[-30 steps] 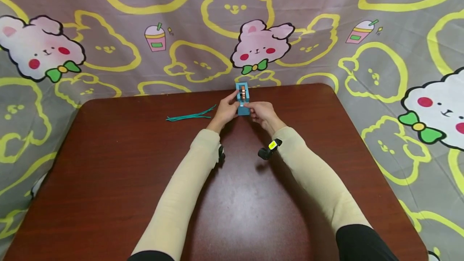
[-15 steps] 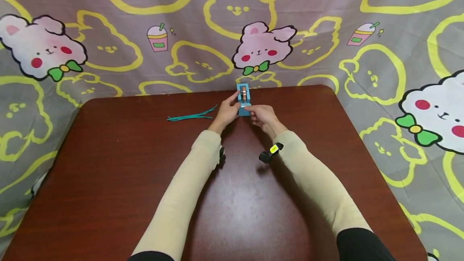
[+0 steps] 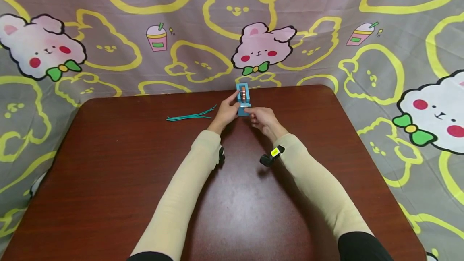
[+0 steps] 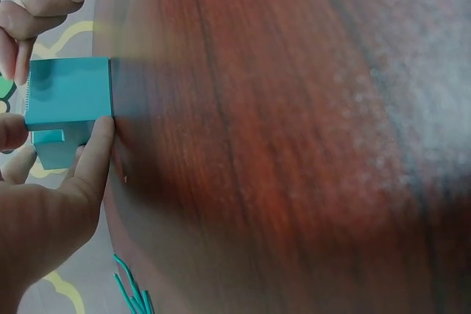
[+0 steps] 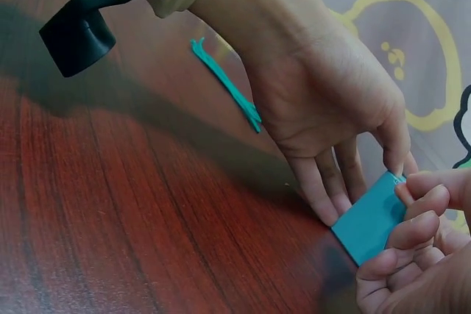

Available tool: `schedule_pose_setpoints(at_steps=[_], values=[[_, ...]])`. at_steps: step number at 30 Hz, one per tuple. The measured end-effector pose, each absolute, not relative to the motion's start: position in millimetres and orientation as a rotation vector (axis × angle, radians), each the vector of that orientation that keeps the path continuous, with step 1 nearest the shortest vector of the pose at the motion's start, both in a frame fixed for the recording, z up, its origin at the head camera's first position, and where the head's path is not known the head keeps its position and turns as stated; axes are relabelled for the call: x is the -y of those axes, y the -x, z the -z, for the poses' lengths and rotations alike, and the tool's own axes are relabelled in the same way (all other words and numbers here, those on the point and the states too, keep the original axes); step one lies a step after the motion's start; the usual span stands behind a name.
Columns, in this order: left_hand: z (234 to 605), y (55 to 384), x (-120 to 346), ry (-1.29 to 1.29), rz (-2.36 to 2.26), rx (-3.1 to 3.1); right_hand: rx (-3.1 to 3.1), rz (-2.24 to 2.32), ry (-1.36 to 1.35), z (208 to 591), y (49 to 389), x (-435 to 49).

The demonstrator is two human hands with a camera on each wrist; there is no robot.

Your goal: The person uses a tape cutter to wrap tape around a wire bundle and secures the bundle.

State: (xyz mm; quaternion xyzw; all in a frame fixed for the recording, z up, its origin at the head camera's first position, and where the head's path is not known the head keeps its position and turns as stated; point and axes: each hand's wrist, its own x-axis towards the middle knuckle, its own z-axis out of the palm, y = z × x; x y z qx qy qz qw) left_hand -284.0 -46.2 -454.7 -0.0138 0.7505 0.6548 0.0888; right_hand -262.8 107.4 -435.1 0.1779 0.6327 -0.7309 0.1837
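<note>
A blue-green tape dispenser stands at the far edge of the table, with a copper-coloured roll in its open top. My left hand grips it from the left side; in the right wrist view the left fingers reach round its near face. At the dispenser's front, my right hand has its thumb and index finger pinched together by the toothed edge, where a shiny pale strip of tape shows. The other right fingers are curled. The pinched tape end itself is hidden by the fingertips.
Several thin teal strands lie in a loose bundle left of the left hand. The brown table meets a patterned cloth right behind the dispenser. A black wrist camera hangs from the right sleeve.
My right hand has shifted slightly toward me and down the dispenser's front. The left hand and the dispenser have stayed in place.
</note>
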Motion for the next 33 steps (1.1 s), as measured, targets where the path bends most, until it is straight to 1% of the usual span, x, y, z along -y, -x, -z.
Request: schedule_pose_setpoints(at_steps=[33], values=[[450,284,47,0.041,-1.947,-2.219,-1.68,2.127,-0.471,437,242,-109]])
